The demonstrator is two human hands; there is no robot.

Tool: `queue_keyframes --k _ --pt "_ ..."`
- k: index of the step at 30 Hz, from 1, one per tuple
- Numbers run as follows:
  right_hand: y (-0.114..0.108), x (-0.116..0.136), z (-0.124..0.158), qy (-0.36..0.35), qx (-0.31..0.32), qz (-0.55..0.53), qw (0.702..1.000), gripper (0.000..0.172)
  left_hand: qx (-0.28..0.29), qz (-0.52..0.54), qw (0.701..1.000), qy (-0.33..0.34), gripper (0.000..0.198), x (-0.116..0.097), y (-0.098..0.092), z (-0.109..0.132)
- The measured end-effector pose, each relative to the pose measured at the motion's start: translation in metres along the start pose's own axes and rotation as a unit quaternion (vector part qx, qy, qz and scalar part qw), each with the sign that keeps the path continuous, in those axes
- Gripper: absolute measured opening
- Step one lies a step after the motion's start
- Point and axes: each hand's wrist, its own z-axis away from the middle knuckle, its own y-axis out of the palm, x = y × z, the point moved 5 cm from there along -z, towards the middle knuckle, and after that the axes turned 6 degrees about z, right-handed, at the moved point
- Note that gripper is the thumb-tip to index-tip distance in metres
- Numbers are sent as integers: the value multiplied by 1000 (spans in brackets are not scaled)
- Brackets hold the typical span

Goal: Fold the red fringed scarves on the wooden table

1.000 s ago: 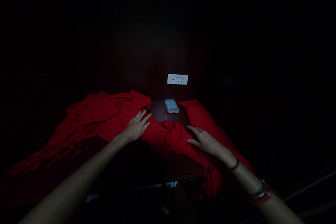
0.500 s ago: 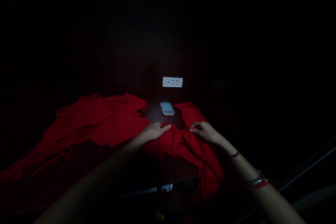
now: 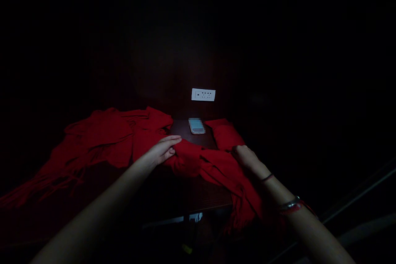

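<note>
A long red scarf with fringed ends lies in loose folds across a dark wooden tabletop. My left hand holds its near middle part, with fingers along the top of the cloth and thumb tucked below. Farther right, my right hand is closed on the scarf near the table's right end; its fingertips are mostly hidden. Between my hands the fabric lies fairly flat. Part of it, with fringe, hangs over the front edge. A wide heap of red cloth spreads to the left, its fringe trailing.
A phone with a lit screen lies behind the scarf. Folded red cloth rests right of it. On the dark back wall is a white socket panel. A small yellow object shows below the table. Surroundings are very dark.
My left hand has moved left along the scarf and turned. My right hand has shifted slightly right and its fingers have curled in. The cloth between them is flatter.
</note>
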Motion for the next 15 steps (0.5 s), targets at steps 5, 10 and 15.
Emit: queue_keyframes --k 5,10,15 --pt "-25 22 28 -85 -108 -19 990 29 148 76 985 -49 48 11 5 17" --pt "-10 60 60 -155 -101 9 983 31 157 102 982 39 50 5 16 21" --pt "1 60 49 -131 -104 70 983 23 65 43 995 70 44 3 19 18"
